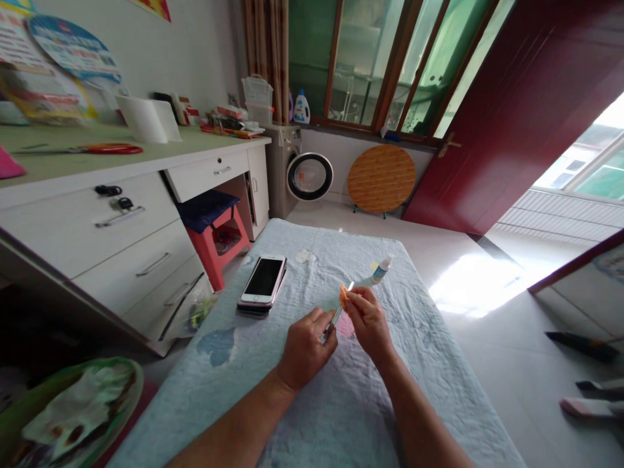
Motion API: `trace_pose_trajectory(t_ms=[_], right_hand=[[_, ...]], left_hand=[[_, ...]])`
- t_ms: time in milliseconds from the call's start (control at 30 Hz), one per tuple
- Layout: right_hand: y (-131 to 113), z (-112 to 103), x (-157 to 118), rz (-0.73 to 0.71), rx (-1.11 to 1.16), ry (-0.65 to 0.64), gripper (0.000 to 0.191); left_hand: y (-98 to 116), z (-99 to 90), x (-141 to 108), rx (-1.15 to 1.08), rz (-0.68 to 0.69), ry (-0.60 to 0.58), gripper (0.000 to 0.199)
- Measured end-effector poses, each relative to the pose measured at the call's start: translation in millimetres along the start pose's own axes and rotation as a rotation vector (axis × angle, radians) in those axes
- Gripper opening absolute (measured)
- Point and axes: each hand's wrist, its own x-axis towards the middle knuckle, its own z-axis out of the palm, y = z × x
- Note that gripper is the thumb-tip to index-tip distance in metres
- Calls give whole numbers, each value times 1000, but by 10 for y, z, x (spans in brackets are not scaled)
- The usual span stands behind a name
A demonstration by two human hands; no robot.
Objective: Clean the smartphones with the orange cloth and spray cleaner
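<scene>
My left hand (308,344) is closed around the lower end of a slim, phone-like device (336,316), which is tilted and seen nearly edge-on. At its upper part, my right hand (369,317) pinches a small orange cloth (344,296) against it. The device's white upper end sticks out past the cloth. Its faces are mostly hidden by the angle and my fingers. Left of my hands, a white phone (264,279) with a dark screen lies on top of another flat device. A small bottle with a white cap (382,268) stands just beyond my right hand.
A pale blue cloth with heart shapes covers the table (292,253). To the left are a white desk (146,253), a red stool (219,240) and a green-rimmed basin (136,383). A washing machine (283,175) stands at the back with its door open.
</scene>
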Motion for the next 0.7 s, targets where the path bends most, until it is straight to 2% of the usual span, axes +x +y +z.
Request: trace_pose_trajectory(t_ms=[200, 367, 600, 700], right_hand=[[352, -20, 76, 103, 18, 118, 26], [432, -8, 151, 171, 119, 165, 32], [498, -36, 201, 240, 130, 55, 31], [537, -35, 214, 227, 70, 17, 29]], left_hand=[[17, 14, -20, 37, 61, 27, 28], [4, 37, -28, 49, 67, 46, 29], [-6, 54, -34, 63, 33, 21, 28], [-7, 48, -28, 65, 18, 11, 29]])
